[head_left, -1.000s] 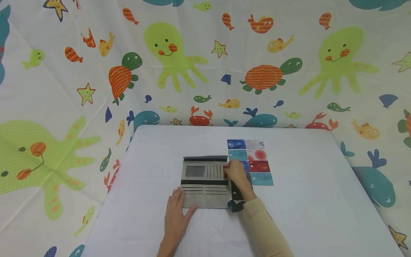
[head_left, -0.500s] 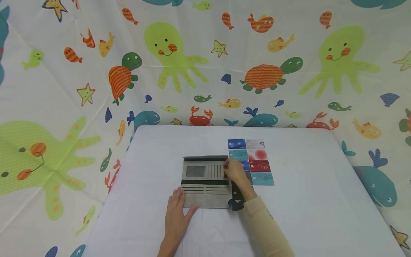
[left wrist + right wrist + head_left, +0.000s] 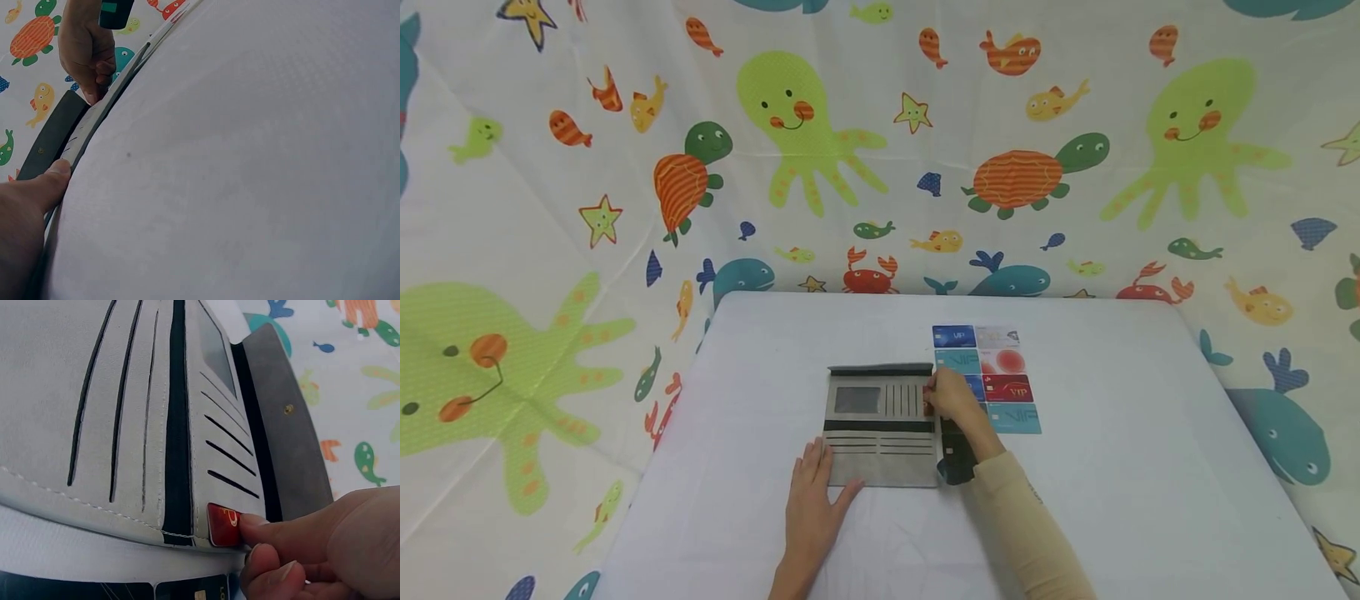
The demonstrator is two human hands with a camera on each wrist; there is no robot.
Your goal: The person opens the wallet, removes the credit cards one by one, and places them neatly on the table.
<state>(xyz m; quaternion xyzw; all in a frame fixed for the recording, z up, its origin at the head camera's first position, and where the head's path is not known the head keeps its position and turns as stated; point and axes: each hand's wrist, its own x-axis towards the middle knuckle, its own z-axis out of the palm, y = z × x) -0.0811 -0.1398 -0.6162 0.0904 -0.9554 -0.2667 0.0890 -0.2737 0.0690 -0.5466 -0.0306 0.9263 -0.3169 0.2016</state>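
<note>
A grey wallet [image 3: 880, 462] lies spread out on the white table, its slotted panels and dark inner band facing up. My right hand [image 3: 957, 398] pinches a small red card [image 3: 223, 525] between thumb and fingers at the wallet's right edge, beside the short slots of the upper panel. Only part of the card shows; how far it sits in a slot I cannot tell. My left hand [image 3: 812, 500] rests at the wallet's lower left corner, fingers extended, with the thumb [image 3: 57, 172] along its near edge. The flap [image 3: 284, 419] with a metal snap lies folded outward.
Right of the wallet, several cards lie in two columns, among them a blue VIP card [image 3: 953, 336], a red VIP card [image 3: 1009, 388] and a teal card [image 3: 1013, 418]. Dark cards [image 3: 187, 589] lie partly under my right arm. A sea-animal cloth [image 3: 880, 167] hangs behind the table.
My right hand stays at the red card with only a slight shift, and its wrist has turned a little. The left hand and the wallet look unmoved.
</note>
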